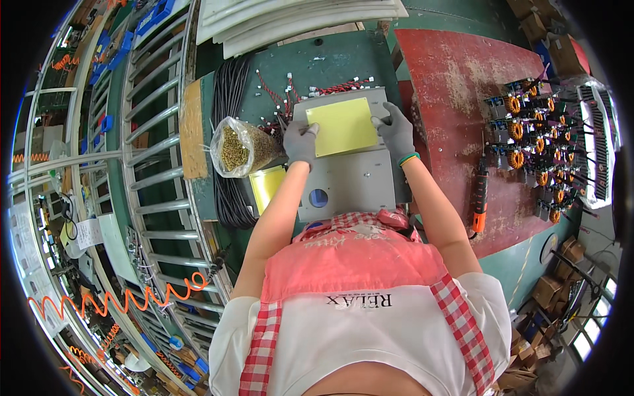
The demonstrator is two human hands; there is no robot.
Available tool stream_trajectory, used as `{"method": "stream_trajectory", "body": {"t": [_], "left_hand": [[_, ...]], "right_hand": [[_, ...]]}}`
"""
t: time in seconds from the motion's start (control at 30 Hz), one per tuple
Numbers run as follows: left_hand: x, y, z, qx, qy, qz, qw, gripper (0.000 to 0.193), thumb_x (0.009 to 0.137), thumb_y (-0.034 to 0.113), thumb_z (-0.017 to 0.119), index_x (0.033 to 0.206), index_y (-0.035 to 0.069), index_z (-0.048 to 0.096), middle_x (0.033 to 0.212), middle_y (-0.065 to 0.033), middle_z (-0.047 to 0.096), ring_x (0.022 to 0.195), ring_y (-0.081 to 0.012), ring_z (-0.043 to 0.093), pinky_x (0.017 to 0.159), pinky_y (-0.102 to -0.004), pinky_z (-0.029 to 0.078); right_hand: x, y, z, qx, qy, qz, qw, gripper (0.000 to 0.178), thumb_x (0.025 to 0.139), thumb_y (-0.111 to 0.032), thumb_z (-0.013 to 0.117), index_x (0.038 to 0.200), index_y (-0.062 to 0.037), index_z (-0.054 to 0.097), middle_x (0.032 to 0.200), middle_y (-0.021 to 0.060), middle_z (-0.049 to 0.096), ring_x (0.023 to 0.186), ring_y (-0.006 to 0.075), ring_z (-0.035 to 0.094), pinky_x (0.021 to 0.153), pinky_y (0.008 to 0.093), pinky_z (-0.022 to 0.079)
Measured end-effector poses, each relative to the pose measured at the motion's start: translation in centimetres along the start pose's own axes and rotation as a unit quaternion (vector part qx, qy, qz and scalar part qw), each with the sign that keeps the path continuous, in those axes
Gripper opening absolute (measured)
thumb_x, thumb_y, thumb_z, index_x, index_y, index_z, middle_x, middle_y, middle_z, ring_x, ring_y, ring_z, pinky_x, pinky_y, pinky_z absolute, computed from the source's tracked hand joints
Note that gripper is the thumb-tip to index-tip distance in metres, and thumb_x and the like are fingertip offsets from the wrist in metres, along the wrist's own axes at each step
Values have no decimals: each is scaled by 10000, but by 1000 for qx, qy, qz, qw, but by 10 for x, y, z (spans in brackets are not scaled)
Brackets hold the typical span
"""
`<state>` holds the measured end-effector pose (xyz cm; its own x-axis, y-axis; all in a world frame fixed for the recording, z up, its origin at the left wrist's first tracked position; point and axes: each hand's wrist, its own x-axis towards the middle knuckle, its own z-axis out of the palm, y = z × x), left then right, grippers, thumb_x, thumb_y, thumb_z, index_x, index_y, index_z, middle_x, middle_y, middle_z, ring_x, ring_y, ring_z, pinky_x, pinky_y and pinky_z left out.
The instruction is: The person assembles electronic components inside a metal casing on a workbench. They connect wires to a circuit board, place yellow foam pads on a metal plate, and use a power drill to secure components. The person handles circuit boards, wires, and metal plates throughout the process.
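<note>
Both my hands wear grey gloves. My left hand [301,140] pinches the left edge of a thin yellow sheet [343,127], thumb on top. On the sheet's right edge, the thumb of my right hand [395,132] presses, with the fingers bent beside it. The sheet lies over or just above the upper part of a grey metal panel [353,177], which has a round hole low on its left side. Whether the sheet touches the panel I cannot tell. Left of my left hand stands a clear plastic bag [264,148] of small brass-coloured parts. More yellow sheets [267,183] lie below it.
Black cables [228,92] run along the bench's left side. Red-and-black wires with white connectors [285,99] lie beyond the panel. At right, a red board [449,112] bears an orange-and-black electric screwdriver [481,201] and several circuit boards with copper coils [528,135]. A roller conveyor [155,142] stands left.
</note>
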<state>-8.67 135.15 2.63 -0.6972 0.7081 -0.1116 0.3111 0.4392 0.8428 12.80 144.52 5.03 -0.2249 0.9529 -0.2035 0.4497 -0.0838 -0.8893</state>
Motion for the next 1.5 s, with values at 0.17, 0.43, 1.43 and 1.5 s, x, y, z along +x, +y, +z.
{"method": "stream_trajectory", "body": {"t": [0.17,0.43,1.43,1.5], "left_hand": [[-9,5,27,103,-33,-32,994,231,779,262,704,855,44,688,787,-153,678,742,-253,657,724,-333,504],[-9,3,36,76,-1,-38,996,275,785,319,697,940,92,717,821,-138,685,746,-240,655,715,-347,491],[-18,24,18,22,-75,-74,994,297,813,285,680,978,39,703,878,-126,704,785,-205,655,727,-316,490],[-13,12,28,8,-42,-85,995,286,790,275,707,949,36,707,862,-125,702,758,-197,651,713,-309,489]], "right_hand": [[10,20,-5,-53,49,10,997,229,811,-217,687,974,-58,708,833,109,702,726,184,671,701,297,513],[9,30,-5,-45,52,58,996,222,817,-221,679,937,-36,699,807,79,692,707,165,648,680,298,505],[30,54,-11,-24,-48,-7,999,227,854,-167,652,1001,5,672,768,84,675,677,111,605,655,258,483],[30,62,-5,-72,-16,-18,997,242,836,-195,655,1020,-40,684,814,125,688,706,171,655,694,288,504]]}}
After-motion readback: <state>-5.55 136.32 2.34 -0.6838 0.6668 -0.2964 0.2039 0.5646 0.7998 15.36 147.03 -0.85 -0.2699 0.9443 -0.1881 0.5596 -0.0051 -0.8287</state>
